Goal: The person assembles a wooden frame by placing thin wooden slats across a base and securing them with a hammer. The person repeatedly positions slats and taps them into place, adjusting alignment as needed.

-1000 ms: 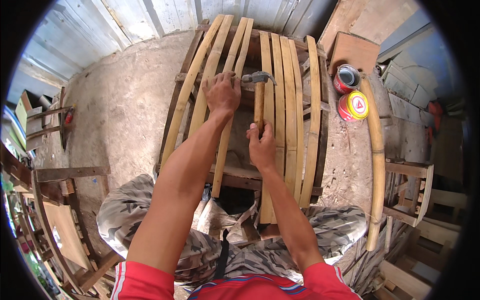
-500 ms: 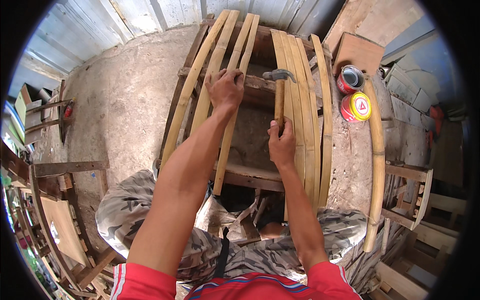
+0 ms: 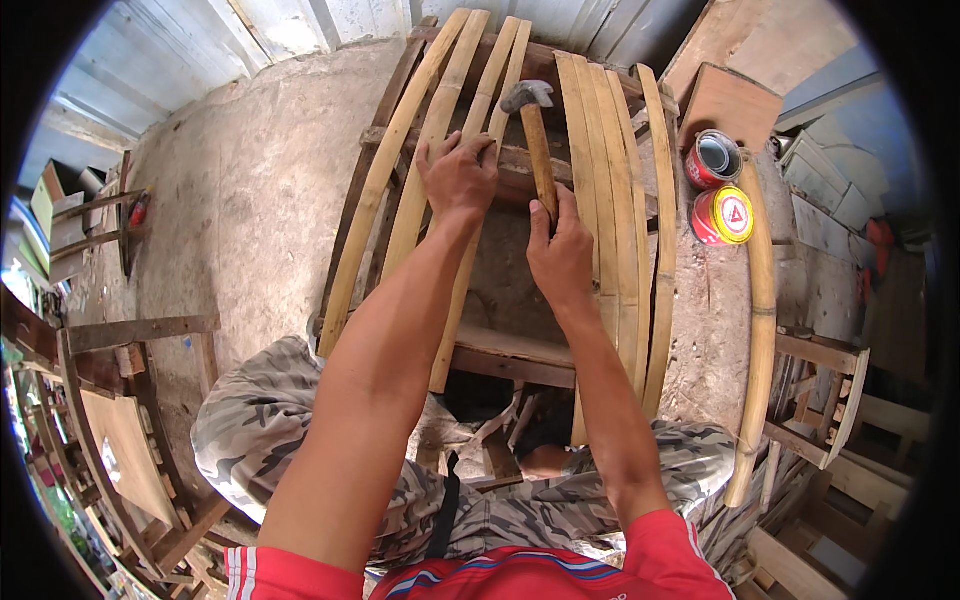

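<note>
My left hand (image 3: 458, 182) lies over the bamboo slats left of the gap, its fingers bent down around a bamboo slat (image 3: 488, 82). Whether the fingertips also pinch a small nail is hidden. In my right hand (image 3: 561, 250) is a claw hammer (image 3: 538, 150), gripped by its wooden handle. The steel head is raised over the gap, just right of my left hand and apart from the slats. Beneath the slats runs a dark wooden frame (image 3: 515, 352) with crosspieces, placed between my knees.
More bamboo slats (image 3: 608, 180) lie on the frame's right half. On the right stand an open paint can (image 3: 702, 170) and a yellow-lidded can (image 3: 708, 222), beside a long bamboo pole (image 3: 762, 310). Wooden frames (image 3: 140, 333) stand left; a corrugated metal wall (image 3: 380, 18) closes the far side.
The hammer has swung up and left, tilting toward my left hand, as my right hand moved left and farther from me. My left hand keeps its place on the slats.
</note>
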### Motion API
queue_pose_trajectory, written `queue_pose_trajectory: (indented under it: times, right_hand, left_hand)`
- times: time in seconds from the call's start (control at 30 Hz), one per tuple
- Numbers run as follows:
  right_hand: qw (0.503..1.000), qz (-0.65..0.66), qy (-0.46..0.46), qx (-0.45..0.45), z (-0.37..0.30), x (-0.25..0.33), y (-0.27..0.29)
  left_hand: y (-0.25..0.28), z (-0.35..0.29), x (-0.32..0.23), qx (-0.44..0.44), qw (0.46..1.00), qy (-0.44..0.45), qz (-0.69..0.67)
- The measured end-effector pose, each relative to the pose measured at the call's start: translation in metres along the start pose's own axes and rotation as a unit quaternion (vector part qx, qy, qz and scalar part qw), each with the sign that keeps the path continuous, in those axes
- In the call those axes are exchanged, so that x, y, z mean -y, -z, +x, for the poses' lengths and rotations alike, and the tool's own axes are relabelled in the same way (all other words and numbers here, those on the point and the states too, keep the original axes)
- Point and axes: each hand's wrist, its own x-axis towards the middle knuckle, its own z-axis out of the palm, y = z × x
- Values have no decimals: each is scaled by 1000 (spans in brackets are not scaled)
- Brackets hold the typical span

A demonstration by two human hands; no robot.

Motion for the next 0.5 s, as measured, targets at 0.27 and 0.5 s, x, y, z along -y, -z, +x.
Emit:
queue_pose_trajectory:
  times: [0.27,0.5]
  right_hand:
    - [998,-26,-36,49,4,8,13]
    - [995,-17,-53,78,5,-5,15]
  left_hand:
    - [-6,-1,-3,-36,999,-17,20]
    - [-5,-4,-11,-120,986,-78,81]
